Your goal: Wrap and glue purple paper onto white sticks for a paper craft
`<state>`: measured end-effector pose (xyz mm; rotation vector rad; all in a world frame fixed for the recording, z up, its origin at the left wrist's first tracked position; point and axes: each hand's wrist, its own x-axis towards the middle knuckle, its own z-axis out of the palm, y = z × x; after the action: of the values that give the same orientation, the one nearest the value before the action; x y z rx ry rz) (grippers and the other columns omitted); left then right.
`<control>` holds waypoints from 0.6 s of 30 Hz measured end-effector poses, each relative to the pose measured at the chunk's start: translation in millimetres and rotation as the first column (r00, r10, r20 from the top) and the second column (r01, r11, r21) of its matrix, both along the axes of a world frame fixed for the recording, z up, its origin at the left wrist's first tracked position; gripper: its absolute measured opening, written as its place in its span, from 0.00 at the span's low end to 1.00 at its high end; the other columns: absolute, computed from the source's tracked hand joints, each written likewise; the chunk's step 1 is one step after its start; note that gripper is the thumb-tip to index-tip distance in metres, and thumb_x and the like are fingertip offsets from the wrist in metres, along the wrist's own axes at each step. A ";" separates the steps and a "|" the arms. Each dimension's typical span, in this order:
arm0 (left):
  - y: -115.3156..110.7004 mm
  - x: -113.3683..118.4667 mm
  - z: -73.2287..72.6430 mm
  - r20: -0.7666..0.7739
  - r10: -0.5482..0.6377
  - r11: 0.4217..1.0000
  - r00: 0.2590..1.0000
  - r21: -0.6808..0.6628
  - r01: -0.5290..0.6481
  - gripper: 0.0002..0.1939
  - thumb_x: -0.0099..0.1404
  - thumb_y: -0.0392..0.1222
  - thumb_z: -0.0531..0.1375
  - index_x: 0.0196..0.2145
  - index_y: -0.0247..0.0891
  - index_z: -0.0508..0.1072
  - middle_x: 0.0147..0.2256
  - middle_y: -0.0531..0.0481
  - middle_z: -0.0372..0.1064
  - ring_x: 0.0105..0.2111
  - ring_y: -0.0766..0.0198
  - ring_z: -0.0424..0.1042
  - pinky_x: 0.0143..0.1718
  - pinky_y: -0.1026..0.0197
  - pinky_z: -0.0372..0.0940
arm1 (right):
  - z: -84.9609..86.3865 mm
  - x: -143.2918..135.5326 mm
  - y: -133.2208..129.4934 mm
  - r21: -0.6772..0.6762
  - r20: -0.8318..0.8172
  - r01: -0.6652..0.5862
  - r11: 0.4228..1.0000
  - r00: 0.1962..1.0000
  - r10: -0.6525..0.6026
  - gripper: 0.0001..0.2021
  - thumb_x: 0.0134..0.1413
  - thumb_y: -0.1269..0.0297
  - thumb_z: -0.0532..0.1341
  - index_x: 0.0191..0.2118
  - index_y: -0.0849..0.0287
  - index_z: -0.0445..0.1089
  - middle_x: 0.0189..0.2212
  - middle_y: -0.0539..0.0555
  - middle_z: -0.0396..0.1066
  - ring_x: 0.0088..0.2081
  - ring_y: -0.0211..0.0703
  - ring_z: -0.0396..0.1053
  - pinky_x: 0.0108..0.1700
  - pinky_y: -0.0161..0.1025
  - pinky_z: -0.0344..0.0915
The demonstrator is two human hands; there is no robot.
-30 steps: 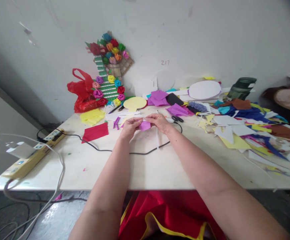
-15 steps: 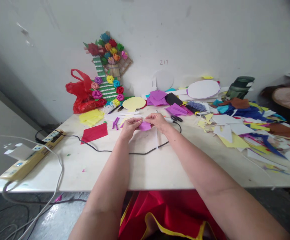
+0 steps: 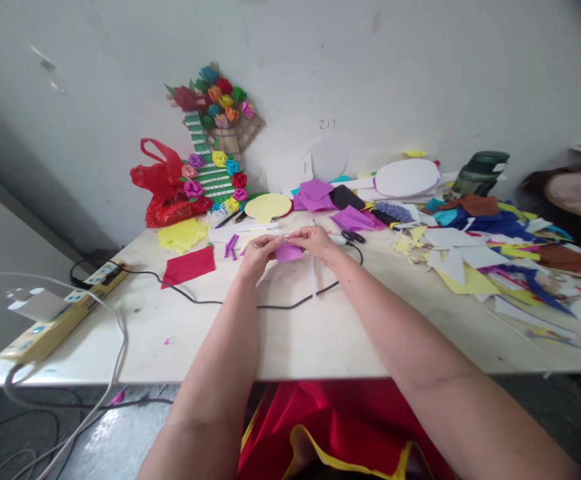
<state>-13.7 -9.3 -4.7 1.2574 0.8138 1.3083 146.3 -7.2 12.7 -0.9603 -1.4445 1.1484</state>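
Note:
A small piece of purple paper point(image 3: 289, 252) hangs between my two hands above the middle of the table. My left hand point(image 3: 261, 255) pinches its upper left edge. Close beside it, my right hand point(image 3: 317, 243) pinches the upper right edge, fingertips nearly meeting those of the left. What lies right under the fingertips is too small to make out. To the left of my left hand lie small rolled purple paper pieces point(image 3: 231, 247). Just beyond my right hand is a pair of black-handled scissors point(image 3: 353, 237). A thin white strip point(image 3: 313, 279) lies below my right hand.
A black cable point(image 3: 290, 307) runs across the table from a power strip point(image 3: 73, 308) at left. Red paper point(image 3: 189, 265) and yellow paper point(image 3: 184, 235) lie left. Paper flowers point(image 3: 220, 100) and a red bag point(image 3: 163, 190) stand behind. Paper scraps point(image 3: 465, 267) and a dark bottle point(image 3: 479, 175) are right.
Both hands stay nearly in place, still pinching the purple paper. The paper's hanging part has shifted very slightly left.

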 end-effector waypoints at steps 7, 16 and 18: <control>-0.7 -0.6 1.2 -0.022 0.032 0.999 0.999 -0.025 -0.033 0.16 0.40 0.47 0.68 0.23 0.33 0.73 0.20 0.52 0.66 0.20 0.72 0.63 0.22 0.67 0.57 | -2.2 -1.6 0.7 0.043 0.058 -0.007 0.999 0.998 0.005 0.07 0.36 0.68 0.65 0.27 0.64 0.73 0.20 0.50 0.70 0.22 0.33 0.64 0.26 0.33 0.62; 2.1 -3.2 -0.2 -0.068 0.013 1.000 0.998 0.013 -0.012 0.17 0.42 0.46 0.68 0.28 0.32 0.74 0.24 0.49 0.69 0.22 0.69 0.66 0.26 0.64 0.62 | 1.6 1.8 -1.7 0.046 0.033 -0.030 0.998 0.999 0.028 0.07 0.34 0.67 0.66 0.25 0.63 0.72 0.20 0.50 0.70 0.21 0.33 0.64 0.24 0.32 0.62; 1.9 -3.2 0.7 -0.074 0.018 1.000 0.997 0.011 -0.018 0.17 0.42 0.45 0.68 0.28 0.32 0.75 0.25 0.48 0.69 0.23 0.68 0.67 0.26 0.63 0.62 | 1.5 1.8 -1.5 0.044 0.028 -0.026 0.999 0.999 0.024 0.07 0.34 0.67 0.66 0.24 0.63 0.72 0.19 0.49 0.69 0.21 0.33 0.64 0.24 0.33 0.63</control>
<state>-16.8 -7.5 -4.1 1.3159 0.8730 1.2883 148.2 -8.7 14.3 -0.9327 -1.5020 1.1204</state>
